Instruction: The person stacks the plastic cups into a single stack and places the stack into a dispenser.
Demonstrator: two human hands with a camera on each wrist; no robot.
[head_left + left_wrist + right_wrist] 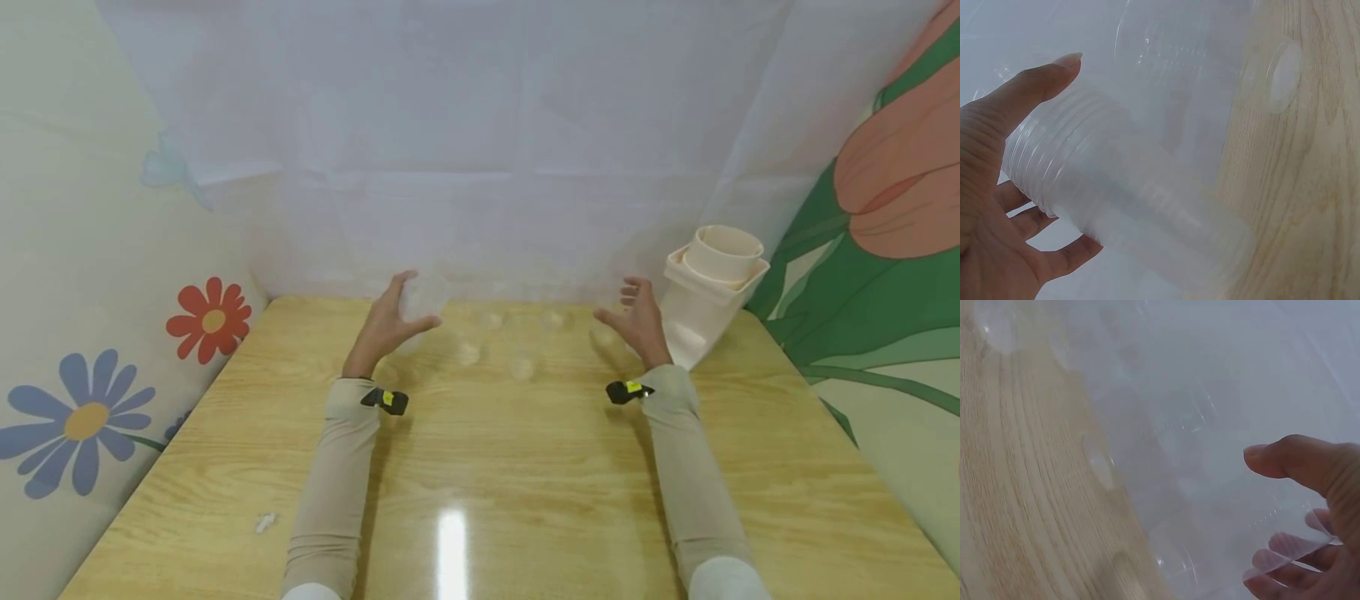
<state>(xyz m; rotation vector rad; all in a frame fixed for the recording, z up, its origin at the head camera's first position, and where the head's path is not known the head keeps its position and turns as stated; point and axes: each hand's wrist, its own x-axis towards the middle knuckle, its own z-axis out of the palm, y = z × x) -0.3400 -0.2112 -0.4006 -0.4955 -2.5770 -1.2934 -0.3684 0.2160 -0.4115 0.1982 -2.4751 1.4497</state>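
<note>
My left hand [386,325] grips a stack of clear plastic cups [1129,181], thumb over one side and fingers curled under the ribbed rims. The stack slants down toward the table in the left wrist view. On the right, my right hand [640,321] has its thumb and fingers spread wide apart. A clear cup [1179,550] lies at its fingers, which show through the plastic in the right wrist view. Between the hands stand several more clear cups, faint against the wood, among them one nearer cup [522,367] and one farther cup [555,319].
A cream plastic container [693,312] with a round tube on top stands just right of the right hand. White sheeting [480,167] hangs behind the wooden table [525,483]. A small white scrap [265,522] lies at the front left.
</note>
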